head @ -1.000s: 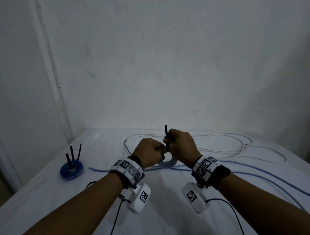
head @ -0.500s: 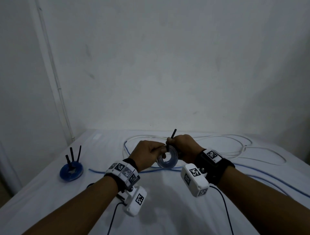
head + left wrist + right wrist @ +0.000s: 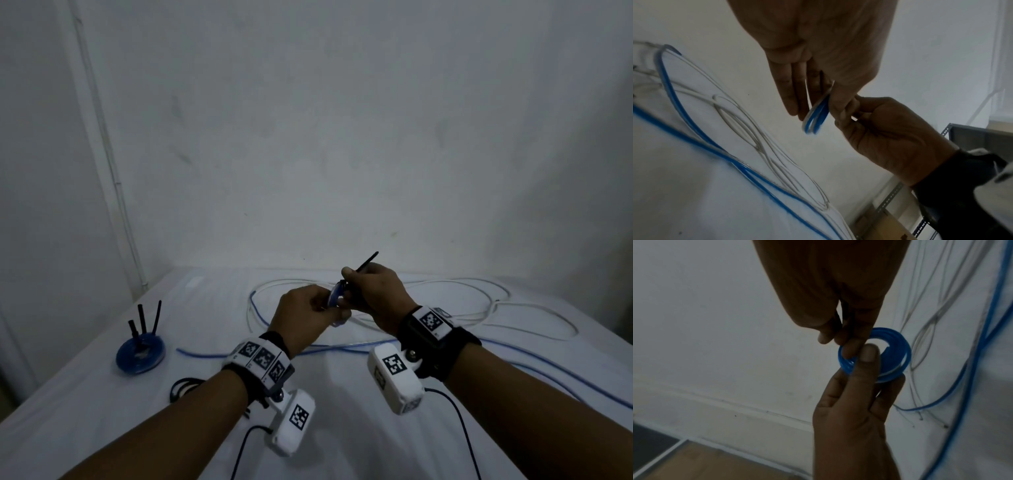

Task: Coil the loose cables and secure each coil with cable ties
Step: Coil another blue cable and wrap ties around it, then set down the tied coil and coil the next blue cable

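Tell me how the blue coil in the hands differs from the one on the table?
The held blue coil is pinched on edge between left hand and right hand; the finished blue coil lies flat. The finished coil shows three black tails, the held one a single black tie.

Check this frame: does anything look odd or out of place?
Nothing stands out. Both hands hold a small blue coil, the right hand also pinching a black cable tie. Loose white cable and blue cable lie uncoiled on the table.
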